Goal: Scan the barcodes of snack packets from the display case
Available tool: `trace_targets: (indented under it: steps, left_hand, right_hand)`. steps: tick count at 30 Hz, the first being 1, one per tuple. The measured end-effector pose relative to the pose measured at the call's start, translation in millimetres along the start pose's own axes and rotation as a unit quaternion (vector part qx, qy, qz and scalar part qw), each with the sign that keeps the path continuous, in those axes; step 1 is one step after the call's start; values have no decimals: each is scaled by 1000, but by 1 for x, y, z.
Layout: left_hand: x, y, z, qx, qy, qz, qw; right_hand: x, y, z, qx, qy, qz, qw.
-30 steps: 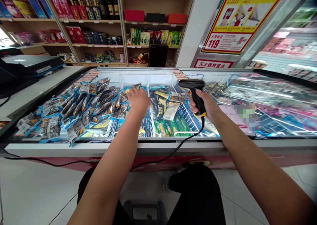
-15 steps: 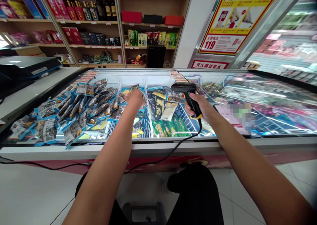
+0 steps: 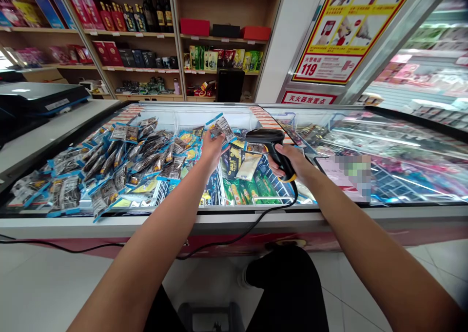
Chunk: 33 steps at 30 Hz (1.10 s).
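My left hand [image 3: 212, 148] is closed on a small blue-edged snack packet [image 3: 221, 127], tilted up above the chest freezer's baskets. In my right hand [image 3: 292, 161] is a black barcode scanner [image 3: 266, 137] with yellow trim, its head pointing left toward the packet. A gap separates scanner and packet. From the scanner's grip a black cable [image 3: 252, 227] runs down and left across the freezer front. Many similar packets [image 3: 106, 159] lie heaped on the freezer's left side. Below my hands, a white wire basket [image 3: 219, 188] sits beside green and dark-blue packages [image 3: 248, 188].
The chest freezer [image 3: 234, 218] spans the view before my knees. A clipboard with a pink sheet [image 3: 338, 176] lies on its glass at right. A dark machine [image 3: 40, 98] stands on the left counter. Stocked wooden shelves [image 3: 131, 33] line the back. Below is a grey stool [image 3: 212, 315].
My left hand has come up and to the right from the baskets, with a snack packet now showing in its fingers. The scanner has shifted slightly left and down.
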<state>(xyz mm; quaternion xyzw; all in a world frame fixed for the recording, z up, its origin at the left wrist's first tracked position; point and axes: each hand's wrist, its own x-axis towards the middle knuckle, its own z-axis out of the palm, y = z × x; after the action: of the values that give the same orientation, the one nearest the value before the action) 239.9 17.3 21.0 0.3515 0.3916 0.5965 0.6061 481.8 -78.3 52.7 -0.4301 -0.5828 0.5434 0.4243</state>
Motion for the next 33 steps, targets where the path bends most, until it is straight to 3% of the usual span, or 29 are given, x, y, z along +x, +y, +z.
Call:
trace_targets:
  steps: [11,25,33]
  left_hand:
    - [3,-4,4,-54,7,-16,998]
    - [0,-4,5,-46,7,-19,999]
    - [1,-8,8,-37,-30,-17,999]
  right_hand:
    - [1,5,-5,-10,-18,-2,1000]
    - [0,11,-12,-41,-32,-18,998]
    - [1,9,-9,-66,-30,-35,997]
